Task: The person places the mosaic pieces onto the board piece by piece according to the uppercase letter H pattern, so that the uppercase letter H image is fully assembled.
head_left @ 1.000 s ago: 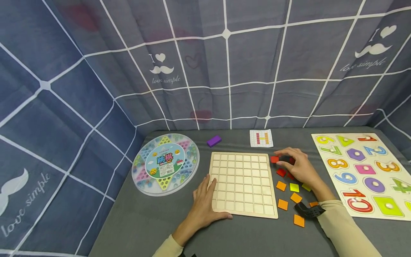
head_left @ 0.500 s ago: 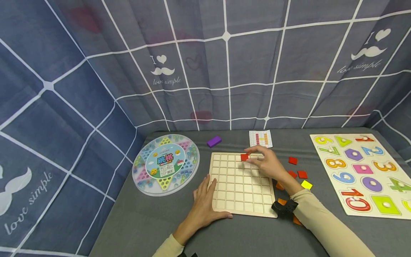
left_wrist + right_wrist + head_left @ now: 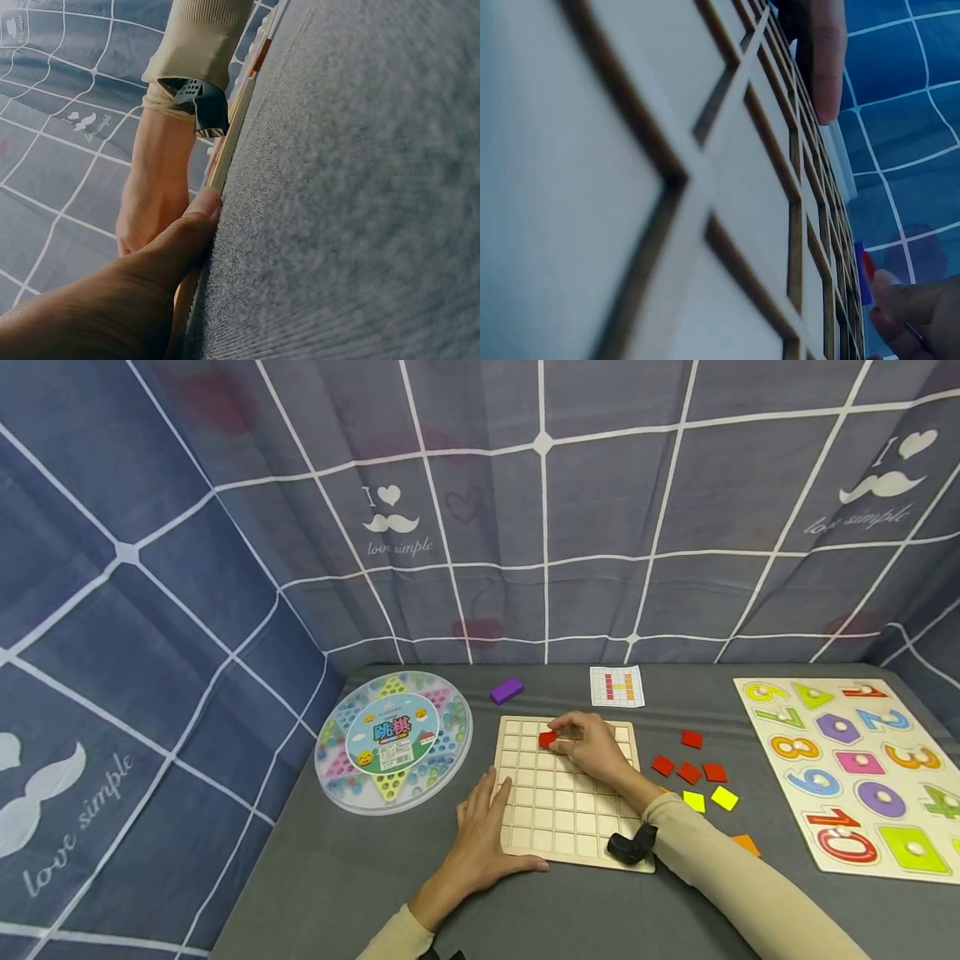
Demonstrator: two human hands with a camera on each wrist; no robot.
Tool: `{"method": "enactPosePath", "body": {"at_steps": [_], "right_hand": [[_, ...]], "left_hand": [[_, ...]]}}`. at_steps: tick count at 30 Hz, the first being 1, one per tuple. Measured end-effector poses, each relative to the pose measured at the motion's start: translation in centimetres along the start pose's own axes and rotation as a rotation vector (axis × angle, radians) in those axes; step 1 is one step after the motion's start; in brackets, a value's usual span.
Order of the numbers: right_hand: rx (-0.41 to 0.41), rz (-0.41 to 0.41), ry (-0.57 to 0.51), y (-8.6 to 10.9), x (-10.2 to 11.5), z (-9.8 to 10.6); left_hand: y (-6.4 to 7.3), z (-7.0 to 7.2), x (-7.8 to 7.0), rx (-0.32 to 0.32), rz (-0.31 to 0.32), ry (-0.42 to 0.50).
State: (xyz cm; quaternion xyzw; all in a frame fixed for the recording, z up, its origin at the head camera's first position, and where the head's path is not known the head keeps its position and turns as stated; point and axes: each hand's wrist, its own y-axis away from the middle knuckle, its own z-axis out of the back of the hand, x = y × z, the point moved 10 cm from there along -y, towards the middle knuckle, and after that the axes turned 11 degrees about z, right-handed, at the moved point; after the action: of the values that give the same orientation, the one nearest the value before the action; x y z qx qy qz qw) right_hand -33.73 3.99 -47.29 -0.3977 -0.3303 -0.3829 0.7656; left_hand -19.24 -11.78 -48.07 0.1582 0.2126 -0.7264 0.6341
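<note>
My right hand (image 3: 596, 752) pinches a red square tile (image 3: 547, 740) between thumb and fingers, over the far rows of a wooden grid board (image 3: 555, 820). In the right wrist view that red tile (image 3: 868, 266) shows edge-on at the fingertips, close to the grid. Whether it touches the board, I cannot tell. My left hand (image 3: 483, 835) lies at the board's near left corner, fingers along the left side and thumb along the front edge. The left wrist view has this thumb (image 3: 191, 225) against the board's edge. No tile sits in the grid squares that show.
Right of the board lie several red tiles (image 3: 688, 772), two yellow tiles (image 3: 693, 801) and an orange tile (image 3: 746, 845), partly under the right arm. Behind stand a pattern card (image 3: 617, 687) and a purple block (image 3: 507, 691). A round Chinese checkers set (image 3: 393, 743) and a number puzzle (image 3: 855, 777) flank them.
My right hand has taken the red tile from the loose tiles and carried it left over the board's far rows. The left hand has stayed at its corner.
</note>
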Motion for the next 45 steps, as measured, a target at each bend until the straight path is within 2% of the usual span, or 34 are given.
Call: {"method": "enactPosePath", "body": {"at_steps": [6, 15, 27, 33, 38, 45], "right_hand": [[-0.033, 0.022, 0.13, 0.6, -0.2, 0.7], [-0.022, 0.019, 0.225, 1.4, 0.3, 1.0], [0.03, -0.017, 0.257, 2.4, -0.4, 1.9], [0.026, -0.005, 0.262, 3.0, -0.6, 2.4], [0.033, 0.028, 0.259, 2.4, -0.2, 1.9], [0.117, 0.095, 0.172, 0.3, 1.0, -0.6]], "left_hand": [[-0.1, -0.3, -0.6, 0.0, -0.03, -0.012], [-0.2, -0.8, -1.1, 0.014, -0.049, -0.005], [-0.4, -1.5, -2.1, 0.031, -0.074, -0.005], [-0.4, -1.9, -2.5, 0.046, -0.079, 0.001], [-0.4, -1.9, -1.8, 0.061, -0.053, 0.031], [-0.2, -0.1, 0.2, -0.011, -0.011, 0.022]]}}
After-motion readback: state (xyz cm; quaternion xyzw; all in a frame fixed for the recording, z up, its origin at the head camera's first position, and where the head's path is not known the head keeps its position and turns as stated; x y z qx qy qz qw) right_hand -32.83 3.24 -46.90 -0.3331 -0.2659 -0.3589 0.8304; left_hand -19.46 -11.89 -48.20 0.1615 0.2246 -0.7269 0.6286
